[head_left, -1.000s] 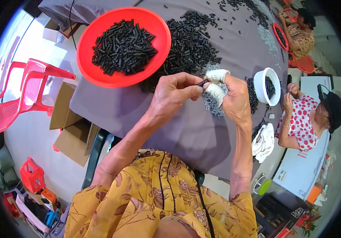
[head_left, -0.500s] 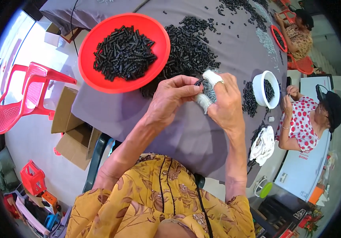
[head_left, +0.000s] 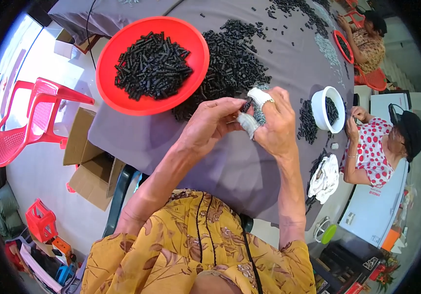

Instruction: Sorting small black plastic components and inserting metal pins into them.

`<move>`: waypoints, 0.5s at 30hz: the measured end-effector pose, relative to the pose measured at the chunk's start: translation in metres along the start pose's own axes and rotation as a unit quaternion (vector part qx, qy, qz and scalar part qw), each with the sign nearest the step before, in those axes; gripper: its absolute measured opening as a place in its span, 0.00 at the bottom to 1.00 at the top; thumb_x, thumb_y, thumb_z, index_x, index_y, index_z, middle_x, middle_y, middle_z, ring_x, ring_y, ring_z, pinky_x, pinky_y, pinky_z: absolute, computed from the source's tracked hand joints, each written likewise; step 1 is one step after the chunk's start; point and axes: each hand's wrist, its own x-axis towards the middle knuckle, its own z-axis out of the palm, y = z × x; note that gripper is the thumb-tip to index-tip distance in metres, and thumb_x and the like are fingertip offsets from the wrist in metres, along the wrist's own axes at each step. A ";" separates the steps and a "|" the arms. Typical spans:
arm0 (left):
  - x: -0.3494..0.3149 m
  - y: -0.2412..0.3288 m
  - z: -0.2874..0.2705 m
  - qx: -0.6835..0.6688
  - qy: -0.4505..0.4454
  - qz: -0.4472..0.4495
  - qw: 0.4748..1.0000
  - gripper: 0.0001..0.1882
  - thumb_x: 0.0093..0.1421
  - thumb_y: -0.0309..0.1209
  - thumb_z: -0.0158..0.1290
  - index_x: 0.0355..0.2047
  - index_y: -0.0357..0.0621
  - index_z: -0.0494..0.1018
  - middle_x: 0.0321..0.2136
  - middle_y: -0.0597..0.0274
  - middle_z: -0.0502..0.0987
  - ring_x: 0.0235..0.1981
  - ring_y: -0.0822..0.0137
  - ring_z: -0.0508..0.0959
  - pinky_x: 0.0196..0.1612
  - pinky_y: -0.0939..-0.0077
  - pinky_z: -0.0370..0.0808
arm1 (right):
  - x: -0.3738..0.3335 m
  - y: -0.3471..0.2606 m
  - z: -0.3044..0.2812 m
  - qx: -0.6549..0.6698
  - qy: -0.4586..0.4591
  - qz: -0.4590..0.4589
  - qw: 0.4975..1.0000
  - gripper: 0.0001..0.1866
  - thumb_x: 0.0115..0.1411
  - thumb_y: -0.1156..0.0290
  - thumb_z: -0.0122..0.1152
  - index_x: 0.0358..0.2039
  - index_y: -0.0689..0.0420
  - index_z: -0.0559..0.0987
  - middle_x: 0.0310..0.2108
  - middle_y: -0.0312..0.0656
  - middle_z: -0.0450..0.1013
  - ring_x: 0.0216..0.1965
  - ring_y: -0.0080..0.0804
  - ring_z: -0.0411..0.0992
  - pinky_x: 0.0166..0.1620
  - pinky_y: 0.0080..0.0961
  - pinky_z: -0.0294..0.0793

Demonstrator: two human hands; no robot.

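My left hand [head_left: 213, 123] and my right hand [head_left: 278, 122] meet over the grey cloth, just in front of a heap of short black tubular pieces [head_left: 230, 63]. Between the left thumb and fingers is one small black tubular piece [head_left: 246, 105]. White fabric finger covers [head_left: 260, 95] wrap my right thumb and forefinger, which close in on the same piece from the other side. Small clear-grey parts [head_left: 259, 115] show between and behind the right fingers, partly hidden. A red basin [head_left: 107, 93] full of the black pieces stands at the left.
A white bowl [head_left: 319, 115] with black pieces and a crumpled white cloth [head_left: 324, 180] lie at the right edge of the table [head_left: 196, 171]. Two people [head_left: 374, 152] work with their hands beyond. Cardboard box [head_left: 90, 181] and red chair [head_left: 44, 117] stand at the left.
My left fingers have shifted their grip on the black piece, and my right fingertips have tipped slightly to the left. The basin and bowl stay put.
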 end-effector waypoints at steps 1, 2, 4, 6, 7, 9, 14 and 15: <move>0.002 -0.002 -0.003 -0.003 -0.016 -0.017 1.000 0.09 0.61 0.30 0.49 0.37 0.38 0.73 0.35 0.61 0.77 0.36 0.70 0.77 0.42 0.73 0.74 | -0.001 0.000 0.000 -0.001 0.001 0.000 1.000 0.21 0.36 0.74 0.69 0.35 0.62 0.76 0.27 0.42 0.71 0.31 0.45 0.68 0.36 0.35 0.69; 0.002 -0.002 -0.004 -0.007 -0.032 -0.035 0.999 0.09 0.61 0.31 0.49 0.37 0.39 0.73 0.34 0.61 0.77 0.36 0.70 0.77 0.42 0.72 0.74 | -0.003 0.001 0.000 -0.003 0.002 -0.004 1.000 0.21 0.36 0.74 0.69 0.34 0.61 0.76 0.27 0.41 0.71 0.31 0.45 0.68 0.36 0.35 0.69; 0.002 -0.002 -0.004 -0.014 -0.025 -0.041 0.999 0.08 0.61 0.31 0.48 0.36 0.39 0.73 0.34 0.61 0.77 0.36 0.70 0.77 0.42 0.72 0.74 | -0.003 0.000 0.001 -0.003 0.004 -0.009 1.000 0.21 0.36 0.73 0.69 0.34 0.61 0.76 0.26 0.41 0.70 0.31 0.45 0.68 0.36 0.35 0.69; 0.003 -0.002 -0.004 -0.022 -0.019 -0.049 0.998 0.08 0.61 0.31 0.48 0.35 0.40 0.73 0.33 0.61 0.77 0.36 0.70 0.77 0.42 0.72 0.75 | -0.001 -0.003 0.001 0.000 0.011 -0.006 1.000 0.21 0.37 0.72 0.69 0.34 0.62 0.75 0.26 0.41 0.70 0.31 0.45 0.68 0.38 0.36 0.68; 0.003 -0.003 -0.004 -0.030 -0.019 -0.052 0.998 0.08 0.61 0.31 0.48 0.35 0.40 0.73 0.33 0.61 0.77 0.36 0.70 0.77 0.43 0.72 0.74 | -0.001 -0.002 0.001 0.000 0.011 -0.005 1.000 0.21 0.37 0.72 0.69 0.34 0.62 0.75 0.26 0.41 0.70 0.31 0.45 0.68 0.38 0.36 0.68; 0.004 -0.005 -0.007 -0.038 -0.020 -0.057 0.997 0.08 0.61 0.31 0.48 0.34 0.40 0.73 0.33 0.61 0.77 0.36 0.70 0.77 0.43 0.73 0.74 | -0.002 -0.002 0.001 -0.007 -0.009 -0.012 1.000 0.22 0.37 0.70 0.70 0.34 0.62 0.74 0.27 0.43 0.71 0.31 0.45 0.69 0.40 0.37 0.67; 0.005 -0.006 -0.008 -0.032 -0.034 -0.059 0.997 0.07 0.61 0.30 0.48 0.35 0.40 0.72 0.32 0.61 0.77 0.35 0.70 0.76 0.43 0.73 0.73 | 0.000 -0.002 -0.002 0.002 -0.017 -0.012 1.000 0.19 0.38 0.70 0.69 0.31 0.63 0.74 0.29 0.45 0.71 0.32 0.44 0.70 0.42 0.40 0.65; 0.005 -0.006 -0.008 -0.032 -0.034 -0.060 0.997 0.07 0.61 0.30 0.48 0.35 0.40 0.72 0.32 0.61 0.77 0.35 0.70 0.76 0.43 0.73 0.73 | 0.000 -0.002 -0.002 0.002 -0.016 -0.008 1.000 0.15 0.39 0.71 0.67 0.28 0.62 0.73 0.30 0.45 0.71 0.33 0.43 0.70 0.44 0.40 0.63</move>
